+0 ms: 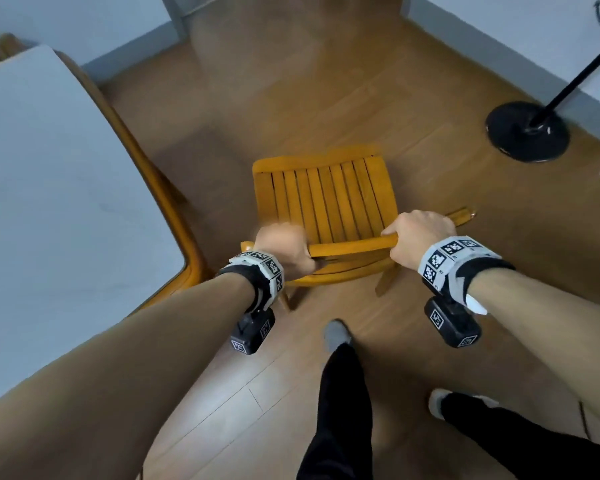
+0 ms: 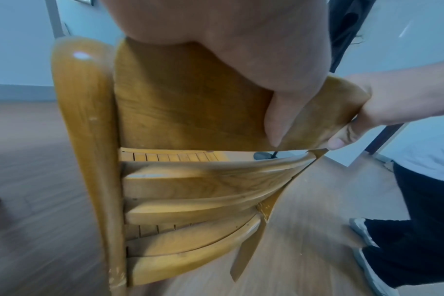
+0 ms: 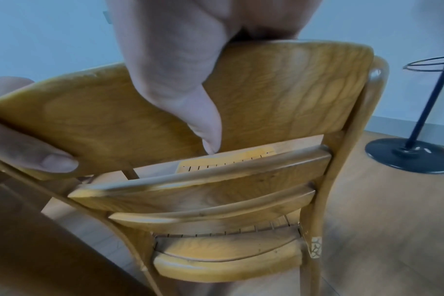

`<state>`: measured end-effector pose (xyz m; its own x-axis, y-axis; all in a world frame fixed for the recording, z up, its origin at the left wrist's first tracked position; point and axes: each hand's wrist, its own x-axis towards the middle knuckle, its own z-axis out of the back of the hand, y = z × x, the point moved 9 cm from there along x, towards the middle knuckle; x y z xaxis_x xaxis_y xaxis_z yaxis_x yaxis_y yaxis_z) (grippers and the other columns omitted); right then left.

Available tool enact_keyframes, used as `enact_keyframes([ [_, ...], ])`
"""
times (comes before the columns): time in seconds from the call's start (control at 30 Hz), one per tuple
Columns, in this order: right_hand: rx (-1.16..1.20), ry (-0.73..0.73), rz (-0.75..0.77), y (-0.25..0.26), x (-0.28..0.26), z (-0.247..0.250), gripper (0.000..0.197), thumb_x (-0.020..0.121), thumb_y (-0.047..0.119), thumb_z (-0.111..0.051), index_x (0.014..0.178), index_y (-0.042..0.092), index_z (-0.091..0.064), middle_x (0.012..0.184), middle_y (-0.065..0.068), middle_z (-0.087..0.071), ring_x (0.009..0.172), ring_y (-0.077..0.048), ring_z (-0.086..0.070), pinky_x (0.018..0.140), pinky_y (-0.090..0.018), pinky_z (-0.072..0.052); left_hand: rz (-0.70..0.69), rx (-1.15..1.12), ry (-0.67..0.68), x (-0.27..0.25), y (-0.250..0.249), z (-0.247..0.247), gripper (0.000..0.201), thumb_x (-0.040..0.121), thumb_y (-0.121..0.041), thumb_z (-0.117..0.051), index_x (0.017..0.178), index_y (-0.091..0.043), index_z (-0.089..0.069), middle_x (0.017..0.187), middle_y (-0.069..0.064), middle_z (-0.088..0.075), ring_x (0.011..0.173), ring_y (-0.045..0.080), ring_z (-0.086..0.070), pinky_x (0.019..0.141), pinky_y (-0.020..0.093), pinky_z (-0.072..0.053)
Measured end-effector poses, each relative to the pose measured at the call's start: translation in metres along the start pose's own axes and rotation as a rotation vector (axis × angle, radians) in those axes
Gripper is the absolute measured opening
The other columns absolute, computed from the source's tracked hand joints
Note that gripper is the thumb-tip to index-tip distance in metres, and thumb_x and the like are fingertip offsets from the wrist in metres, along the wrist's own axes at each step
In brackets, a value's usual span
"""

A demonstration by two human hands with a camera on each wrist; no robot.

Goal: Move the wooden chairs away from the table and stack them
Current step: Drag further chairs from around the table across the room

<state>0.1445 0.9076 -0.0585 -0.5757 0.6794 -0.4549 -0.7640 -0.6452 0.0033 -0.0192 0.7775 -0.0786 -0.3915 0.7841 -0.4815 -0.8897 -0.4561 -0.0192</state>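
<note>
A yellow wooden chair [image 1: 326,199] with a slatted seat stands on the floor in front of me, its back toward me. My left hand [image 1: 284,249] grips the left end of the top back rail, thumb behind the panel [image 2: 190,100]. My right hand [image 1: 420,237] grips the right end of the same rail [image 3: 292,90]; its thumb [image 3: 205,124] lies down the rear face of the panel. The white-topped table [image 1: 56,188] with a wooden rim lies to the left of the chair, apart from it. A second chair's back shows at the table's far left corner [image 1: 0,46].
A black coat stand with a round base [image 1: 527,133] rises at the right near the wall. Wood-plank floor [image 1: 291,98] stretches ahead toward a doorway. My feet in grey socks [image 1: 336,336] are right behind the chair.
</note>
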Motion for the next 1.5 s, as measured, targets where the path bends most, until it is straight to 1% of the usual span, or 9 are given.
enact_keyframes([
  [0.13, -0.019, 0.04, 0.056, 0.014, 0.076, 0.023, 0.033, 0.085, 0.027, -0.06, 0.11, 0.045, -0.072, 0.083, 0.008, -0.062, 0.079, -0.024, -0.055, 0.07, -0.031, -0.042, 0.034, 0.019, 0.019, 0.065, 0.029, 0.025, 0.057, 0.076, -0.075, -0.056, 0.081, -0.02, -0.068, 0.078, -0.001, -0.062, 0.074, 0.024, -0.058, 0.067, 0.031, -0.046],
  [0.27, -0.06, 0.065, 0.136, 0.024, 0.143, 0.057, 0.045, 0.088, 0.027, -0.062, 0.129, 0.046, -0.061, 0.112, 0.004, -0.069, 0.105, -0.023, -0.061, 0.091, -0.035, -0.043, 0.045, 0.019, 0.044, 0.122, 0.049, 0.049, 0.058, 0.079, -0.078, -0.05, 0.098, -0.028, -0.071, 0.082, -0.005, -0.059, 0.08, 0.021, -0.057, 0.07, 0.031, -0.045],
  [0.43, -0.106, 0.072, 0.206, 0.03, 0.213, 0.101, 0.045, 0.088, 0.028, -0.063, 0.129, 0.048, -0.061, 0.115, 0.004, -0.069, 0.112, -0.023, -0.058, 0.099, -0.034, -0.04, 0.071, -0.009, 0.055, 0.174, 0.065, 0.084, 0.061, 0.08, -0.078, -0.045, 0.098, -0.027, -0.073, 0.079, -0.006, -0.062, 0.075, 0.018, -0.058, 0.065, 0.029, -0.043],
  [0.6, -0.138, 0.083, 0.286, 0.04, 0.287, 0.158, 0.037, 0.085, 0.026, -0.06, 0.115, 0.046, -0.069, 0.103, 0.005, -0.07, 0.1, -0.027, -0.061, 0.09, -0.035, -0.048, 0.157, -0.057, 0.055, 0.227, 0.09, 0.13, 0.052, 0.08, -0.073, -0.051, 0.077, -0.023, -0.066, 0.07, -0.006, -0.056, 0.066, 0.016, -0.053, 0.062, 0.03, -0.039],
  [0.77, -0.206, 0.107, 0.422, 0.06, 0.361, 0.215, 0.037, 0.087, 0.022, -0.059, 0.117, 0.041, -0.07, 0.104, 0.004, -0.068, 0.095, -0.025, -0.06, 0.08, -0.034, -0.042, 0.27, -0.144, 0.018, 0.277, 0.119, 0.179, 0.056, 0.076, -0.075, -0.053, 0.086, -0.024, -0.074, 0.072, -0.007, -0.061, 0.073, 0.018, -0.059, 0.065, 0.029, -0.043],
  [0.87, -0.251, 0.075, 0.495, 0.07, 0.408, 0.252, 0.04, 0.088, 0.021, -0.06, 0.124, 0.036, -0.067, 0.111, 0.003, -0.068, 0.099, -0.024, -0.059, 0.086, -0.036, -0.043, 0.316, -0.178, -0.016, 0.308, 0.129, 0.212, 0.059, 0.076, -0.078, -0.051, 0.09, -0.025, -0.074, 0.076, -0.006, -0.062, 0.076, 0.021, -0.058, 0.068, 0.03, -0.044],
  [1.17, -0.356, 0.035, 0.569, 0.101, 0.535, 0.343, 0.039, 0.086, 0.02, -0.057, 0.119, 0.037, -0.07, 0.099, 0.004, -0.067, 0.088, -0.024, -0.057, 0.082, -0.037, -0.044, 0.391, -0.322, -0.051, 0.4, 0.166, 0.283, 0.057, 0.079, -0.077, -0.052, 0.077, -0.022, -0.067, 0.071, -0.005, -0.056, 0.071, 0.022, -0.056, 0.064, 0.03, -0.039],
  [1.33, -0.347, 0.021, 0.598, 0.135, 0.575, 0.361, 0.033, 0.087, 0.021, -0.057, 0.114, 0.033, -0.072, 0.088, 0.005, -0.063, 0.081, -0.022, -0.052, 0.08, -0.036, -0.045, 0.411, -0.316, -0.038, 0.434, 0.211, 0.299, 0.056, 0.078, -0.075, -0.055, 0.086, -0.022, -0.072, 0.078, -0.004, -0.062, 0.076, 0.021, -0.058, 0.067, 0.03, -0.043],
  [1.5, -0.356, 0.07, 0.66, 0.156, 0.599, 0.341, 0.045, 0.087, 0.017, -0.058, 0.127, 0.036, -0.065, 0.114, 0.001, -0.069, 0.103, -0.026, -0.061, 0.089, -0.038, -0.046, 0.472, -0.36, 0.007, 0.454, 0.236, 0.281, 0.05, 0.076, -0.072, -0.058, 0.086, -0.026, -0.074, 0.078, -0.006, -0.065, 0.077, 0.019, -0.06, 0.067, 0.03, -0.047],
])
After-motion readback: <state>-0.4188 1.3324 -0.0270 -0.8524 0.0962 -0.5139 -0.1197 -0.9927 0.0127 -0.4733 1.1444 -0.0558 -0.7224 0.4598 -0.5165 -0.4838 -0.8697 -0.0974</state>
